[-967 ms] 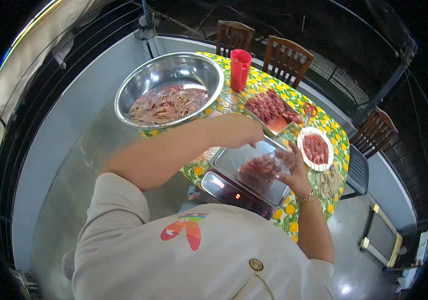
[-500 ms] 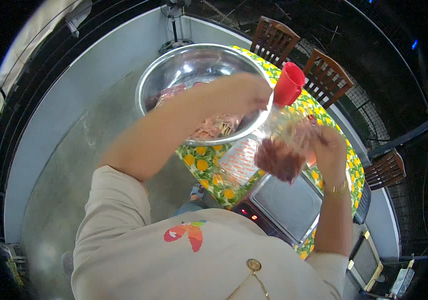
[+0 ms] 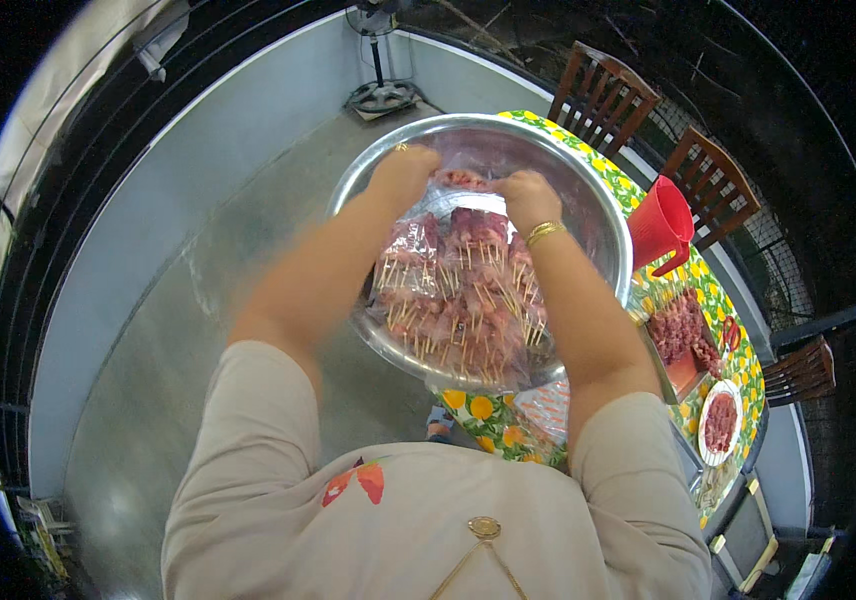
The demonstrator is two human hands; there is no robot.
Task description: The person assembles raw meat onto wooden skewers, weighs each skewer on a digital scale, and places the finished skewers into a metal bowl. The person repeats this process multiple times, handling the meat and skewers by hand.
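Note:
Both my hands are over the far half of a large metal basin [image 3: 588, 185]. My left hand [image 3: 408, 172] has its fingers closed at the far left of a clear plastic bag of skewered meat [image 3: 478, 225]. My right hand [image 3: 530, 200] is closed at the bag's other side; the fingertips of both are partly hidden. Dark red meat shows through the bag, with pale stick ends toward me. Several more bagged meat skewers [image 3: 463, 330] lie heaped in the nearer part of the basin.
Right of the basin stands a red pitcher [image 3: 660, 222]. Farther along the lemon-print tablecloth [image 3: 483, 408] are a tray of unbagged skewers [image 3: 676, 330], red-handled scissors [image 3: 731, 333] and a white plate [image 3: 705, 442] of meat. Wooden chairs [image 3: 713, 188] line the far side; a standing fan [image 3: 383, 95] is behind.
My right hand has carried the bag of skewered meat leftward from above the scale into the basin. My left hand has shifted left, and both hands are now at the bag.

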